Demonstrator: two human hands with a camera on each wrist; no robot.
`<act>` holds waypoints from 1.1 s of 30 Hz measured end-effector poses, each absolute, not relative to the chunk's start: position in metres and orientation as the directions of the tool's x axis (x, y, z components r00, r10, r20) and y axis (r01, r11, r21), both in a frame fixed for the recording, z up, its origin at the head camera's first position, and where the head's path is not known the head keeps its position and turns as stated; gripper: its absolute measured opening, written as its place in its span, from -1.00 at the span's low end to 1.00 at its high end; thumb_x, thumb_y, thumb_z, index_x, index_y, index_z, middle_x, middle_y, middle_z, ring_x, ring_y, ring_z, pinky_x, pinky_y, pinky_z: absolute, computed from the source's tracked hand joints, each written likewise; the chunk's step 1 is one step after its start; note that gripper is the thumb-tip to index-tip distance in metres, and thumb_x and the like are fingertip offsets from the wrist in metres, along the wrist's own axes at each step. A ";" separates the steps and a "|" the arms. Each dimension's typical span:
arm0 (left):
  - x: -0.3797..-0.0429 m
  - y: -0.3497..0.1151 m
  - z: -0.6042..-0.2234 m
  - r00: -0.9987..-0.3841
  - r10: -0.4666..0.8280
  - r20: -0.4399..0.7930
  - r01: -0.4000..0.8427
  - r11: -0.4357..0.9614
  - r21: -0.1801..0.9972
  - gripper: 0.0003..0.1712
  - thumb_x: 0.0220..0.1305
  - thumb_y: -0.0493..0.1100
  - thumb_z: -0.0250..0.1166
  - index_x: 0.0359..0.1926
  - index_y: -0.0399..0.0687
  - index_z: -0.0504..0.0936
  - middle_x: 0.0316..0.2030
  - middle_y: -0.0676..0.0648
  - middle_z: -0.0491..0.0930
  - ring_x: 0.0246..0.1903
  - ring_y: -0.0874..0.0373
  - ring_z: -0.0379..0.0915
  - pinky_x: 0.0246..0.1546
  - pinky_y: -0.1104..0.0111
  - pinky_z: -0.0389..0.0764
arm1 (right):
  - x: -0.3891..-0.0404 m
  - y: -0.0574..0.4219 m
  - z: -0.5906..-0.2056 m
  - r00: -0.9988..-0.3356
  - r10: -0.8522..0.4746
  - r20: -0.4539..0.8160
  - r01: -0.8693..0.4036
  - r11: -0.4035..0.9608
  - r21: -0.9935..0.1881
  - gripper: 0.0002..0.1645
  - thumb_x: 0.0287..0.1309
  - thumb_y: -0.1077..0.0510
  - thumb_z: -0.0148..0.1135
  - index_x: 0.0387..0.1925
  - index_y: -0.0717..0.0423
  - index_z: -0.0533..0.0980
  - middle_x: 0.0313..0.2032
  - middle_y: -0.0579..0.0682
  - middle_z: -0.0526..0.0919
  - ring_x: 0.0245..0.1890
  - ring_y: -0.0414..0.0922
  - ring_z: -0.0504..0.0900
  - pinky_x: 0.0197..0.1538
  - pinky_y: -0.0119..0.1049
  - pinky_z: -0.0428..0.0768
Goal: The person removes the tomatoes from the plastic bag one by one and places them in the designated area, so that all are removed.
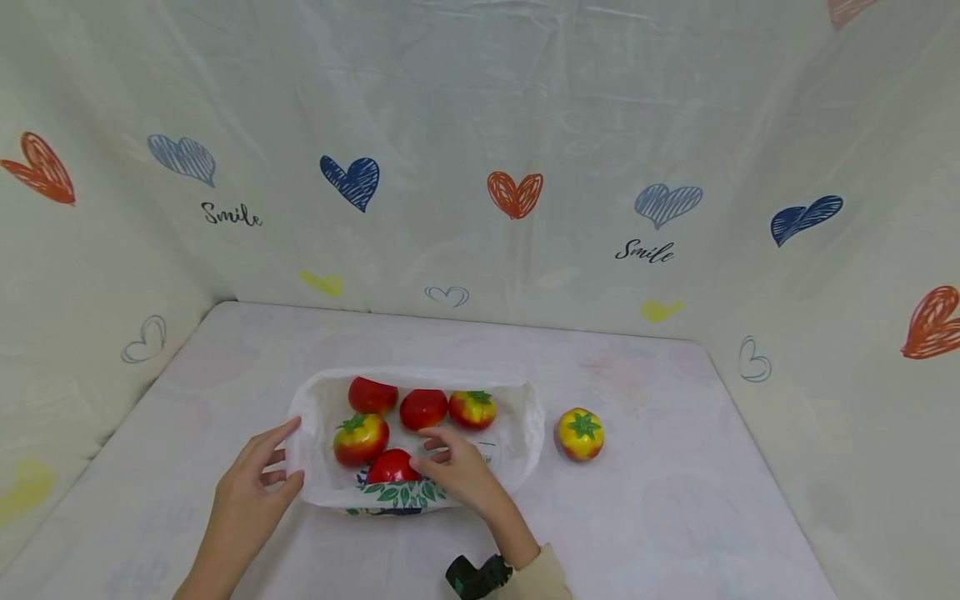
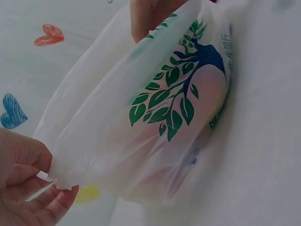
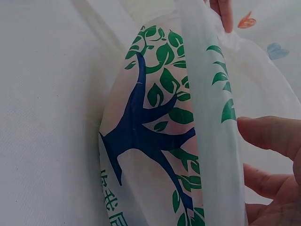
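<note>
A white plastic bag point(image 1: 528, 433) with a printed blue tree and green leaves lies wide open on the table. Several glossy toy tomatoes are inside, among them a red one point(image 1: 393, 467) by the front rim and a yellow-red one point(image 1: 362, 440) with a green leafy top. My left hand point(image 1: 251, 492) holds the bag's left rim, its edge between thumb and fingers in the left wrist view. Over the front rim reaches my right hand point(image 1: 465, 475), fingers loosely bent above the inside, thumb close to the front red tomato. Nothing shows between its fingers.
Another yellow-red toy tomato point(image 1: 581, 434) sits on the white table point(image 1: 660, 500), to the right of the bag. Behind and at both sides hangs a pale curtain point(image 1: 450, 100) printed with hearts. A dark wrist device point(image 1: 477, 577) is by the right sleeve.
</note>
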State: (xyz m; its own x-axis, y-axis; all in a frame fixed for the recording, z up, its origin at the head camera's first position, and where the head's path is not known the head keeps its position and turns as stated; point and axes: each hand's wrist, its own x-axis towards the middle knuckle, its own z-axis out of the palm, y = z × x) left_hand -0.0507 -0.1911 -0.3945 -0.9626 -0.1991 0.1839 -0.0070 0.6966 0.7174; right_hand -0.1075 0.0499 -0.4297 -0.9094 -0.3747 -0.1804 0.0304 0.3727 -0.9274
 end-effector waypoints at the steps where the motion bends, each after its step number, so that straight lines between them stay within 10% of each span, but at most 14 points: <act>1: -0.051 -0.191 -0.395 -0.962 -0.199 0.187 -0.005 0.698 0.716 -0.29 -0.01 -0.44 0.30 0.24 -0.17 0.38 0.07 -0.25 0.42 -0.13 -0.16 0.49 -0.34 0.87 0.35 | -0.108 0.049 -0.430 -0.908 -0.377 -0.183 0.029 0.379 -0.925 -0.43 0.12 0.01 0.22 0.14 0.13 0.41 0.00 0.16 0.54 -0.07 0.02 0.54 -0.04 -0.11 0.61; 10: -0.051 -0.190 -0.395 -0.965 -0.204 0.165 -0.026 0.699 0.715 -0.29 0.00 -0.44 0.30 0.24 -0.15 0.37 0.08 -0.25 0.41 -0.11 -0.17 0.49 -0.32 0.79 0.45 | -0.114 0.042 -0.440 -0.889 -0.388 -0.244 0.049 0.448 -0.893 -0.37 0.08 -0.07 0.25 0.15 0.10 0.41 -0.02 0.11 0.56 -0.07 -0.04 0.51 -0.03 -0.11 0.59; 18: -0.052 -0.189 -0.394 -0.970 -0.219 0.109 -0.078 0.698 0.711 -0.28 0.02 -0.43 0.29 0.26 -0.15 0.34 0.12 -0.27 0.37 -0.07 -0.20 0.47 -0.21 0.23 0.63 | -0.116 0.037 -0.444 -0.876 -0.382 -0.293 0.083 0.480 -0.873 -0.34 0.03 -0.11 0.28 0.15 0.07 0.42 -0.17 0.01 0.58 -0.20 -0.13 0.49 -0.12 -0.23 0.59; 33: -0.052 -0.190 -0.395 -0.966 -0.199 0.163 -0.023 0.700 0.714 -0.29 -0.01 -0.44 0.30 0.24 -0.16 0.38 0.09 -0.26 0.40 -0.11 -0.18 0.49 -0.33 0.72 0.52 | -0.114 0.029 -0.447 -0.848 -0.416 -0.329 0.104 0.479 -0.872 -0.32 -0.03 -0.06 0.35 0.14 0.04 0.40 -0.19 -0.03 0.53 -0.22 -0.16 0.44 -0.20 -0.28 0.57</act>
State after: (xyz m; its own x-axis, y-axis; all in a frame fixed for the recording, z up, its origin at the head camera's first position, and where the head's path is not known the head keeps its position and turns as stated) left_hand -0.0518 -0.1895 -0.3951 -0.9663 -0.1989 0.1635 -0.0233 0.7000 0.7138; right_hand -0.1142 0.0286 -0.4472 -0.8478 -0.4156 -0.3293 0.1040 0.4786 -0.8718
